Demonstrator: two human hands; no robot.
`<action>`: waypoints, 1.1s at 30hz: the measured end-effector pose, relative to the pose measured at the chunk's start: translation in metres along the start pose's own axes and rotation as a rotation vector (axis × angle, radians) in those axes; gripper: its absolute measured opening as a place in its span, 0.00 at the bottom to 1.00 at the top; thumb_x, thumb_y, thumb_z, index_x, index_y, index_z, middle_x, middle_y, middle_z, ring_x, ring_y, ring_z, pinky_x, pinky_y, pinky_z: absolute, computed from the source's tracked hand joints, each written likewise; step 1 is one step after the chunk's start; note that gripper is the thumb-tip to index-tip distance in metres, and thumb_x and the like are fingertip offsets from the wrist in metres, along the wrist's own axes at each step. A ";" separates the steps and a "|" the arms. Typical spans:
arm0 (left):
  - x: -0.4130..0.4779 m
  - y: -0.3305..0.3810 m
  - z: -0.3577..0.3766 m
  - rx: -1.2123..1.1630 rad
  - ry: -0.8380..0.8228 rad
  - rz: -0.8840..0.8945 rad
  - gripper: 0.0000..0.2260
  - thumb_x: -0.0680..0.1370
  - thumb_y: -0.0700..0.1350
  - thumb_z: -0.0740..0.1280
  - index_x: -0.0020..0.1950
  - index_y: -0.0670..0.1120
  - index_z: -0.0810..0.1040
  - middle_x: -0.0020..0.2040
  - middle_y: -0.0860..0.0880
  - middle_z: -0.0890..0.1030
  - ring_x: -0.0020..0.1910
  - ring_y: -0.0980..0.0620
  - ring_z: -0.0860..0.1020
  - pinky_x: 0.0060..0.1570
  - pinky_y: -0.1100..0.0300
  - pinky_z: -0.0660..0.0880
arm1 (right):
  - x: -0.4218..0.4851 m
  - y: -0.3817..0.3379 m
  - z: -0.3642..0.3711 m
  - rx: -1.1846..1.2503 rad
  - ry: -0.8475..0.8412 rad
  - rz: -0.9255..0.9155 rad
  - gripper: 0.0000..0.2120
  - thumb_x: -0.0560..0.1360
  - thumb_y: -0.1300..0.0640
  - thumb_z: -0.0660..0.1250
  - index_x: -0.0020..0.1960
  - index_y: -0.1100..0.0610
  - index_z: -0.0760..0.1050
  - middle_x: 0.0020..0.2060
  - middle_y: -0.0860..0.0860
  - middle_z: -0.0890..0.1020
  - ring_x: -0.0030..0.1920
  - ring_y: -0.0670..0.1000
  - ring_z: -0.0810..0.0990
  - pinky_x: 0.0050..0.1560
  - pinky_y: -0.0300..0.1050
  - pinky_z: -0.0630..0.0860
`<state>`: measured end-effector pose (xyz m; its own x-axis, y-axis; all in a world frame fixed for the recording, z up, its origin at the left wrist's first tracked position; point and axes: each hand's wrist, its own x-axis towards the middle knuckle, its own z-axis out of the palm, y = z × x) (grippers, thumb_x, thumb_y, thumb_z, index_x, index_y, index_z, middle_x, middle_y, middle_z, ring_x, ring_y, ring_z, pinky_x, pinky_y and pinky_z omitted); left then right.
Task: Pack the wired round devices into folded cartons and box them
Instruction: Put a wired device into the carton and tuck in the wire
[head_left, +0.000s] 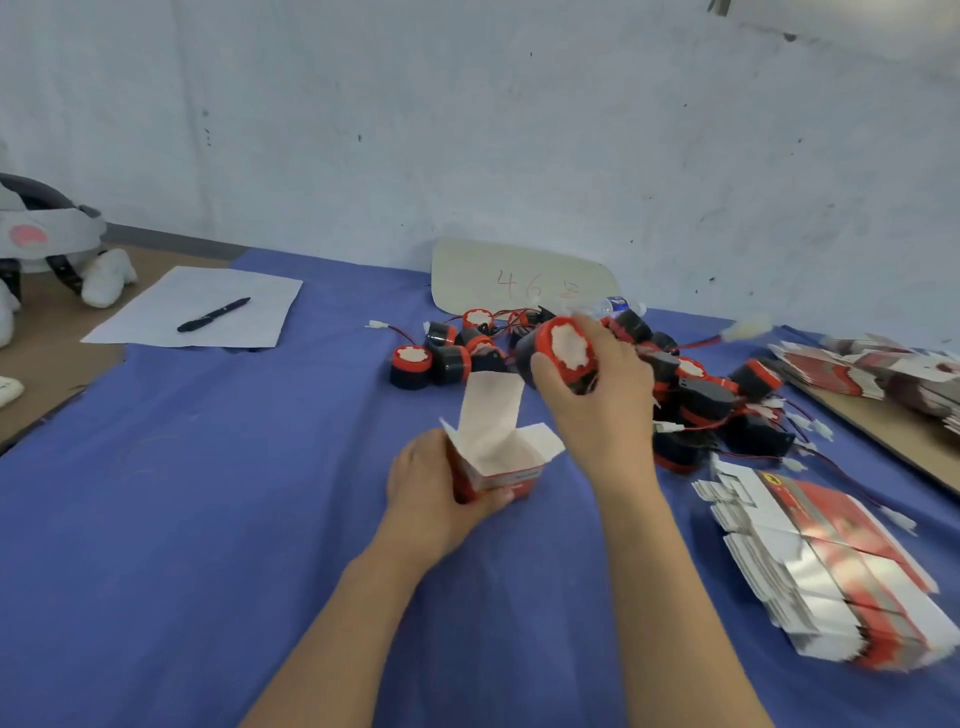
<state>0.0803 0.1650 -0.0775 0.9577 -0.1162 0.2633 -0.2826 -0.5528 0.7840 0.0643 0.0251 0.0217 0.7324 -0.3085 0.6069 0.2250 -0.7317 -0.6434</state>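
Observation:
My left hand (431, 493) grips a small red and white carton (496, 452) standing on the blue cloth, its top flaps open and upright. Just above and right of it, my right hand (597, 395) holds a round black device with a red rim and white face (563, 348), tilted toward me. Its red wire trails right to a white plug (748, 328) in the air. A heap of the same wired round devices (701, 400) lies behind and to the right of that hand.
A stack of flat unfolded cartons (831, 566) lies at the right, more flat cartons (883, 374) on a brown board beyond. A card marked with numbers (519, 280) leans on the wall. A sheet of paper (156, 322) with a pen (213, 315) lies far left, near a white headset (47, 234).

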 end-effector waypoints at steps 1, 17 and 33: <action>0.001 -0.002 0.000 0.172 0.004 0.001 0.23 0.64 0.64 0.73 0.52 0.53 0.75 0.49 0.54 0.78 0.52 0.54 0.76 0.50 0.57 0.74 | -0.005 0.001 0.001 -0.044 -0.118 0.023 0.24 0.71 0.47 0.69 0.66 0.50 0.73 0.55 0.50 0.79 0.58 0.55 0.74 0.64 0.52 0.69; -0.002 0.005 -0.008 -0.253 -0.086 -0.058 0.05 0.77 0.44 0.65 0.49 0.54 0.77 0.42 0.53 0.82 0.45 0.52 0.79 0.42 0.61 0.75 | -0.054 0.019 0.048 -0.387 -0.440 -0.046 0.19 0.82 0.46 0.51 0.55 0.47 0.80 0.57 0.44 0.78 0.62 0.51 0.66 0.58 0.46 0.53; -0.002 0.015 0.005 -0.376 0.190 -0.180 0.12 0.76 0.44 0.66 0.42 0.55 0.64 0.44 0.58 0.73 0.41 0.60 0.74 0.28 0.74 0.69 | -0.033 0.029 0.015 0.286 0.048 0.295 0.10 0.78 0.48 0.64 0.55 0.50 0.70 0.23 0.46 0.73 0.24 0.42 0.69 0.26 0.30 0.66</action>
<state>0.0740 0.1532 -0.0689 0.9764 0.1270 0.1746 -0.1458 -0.2082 0.9671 0.0569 0.0234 -0.0240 0.7631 -0.5123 0.3941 0.1846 -0.4116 -0.8925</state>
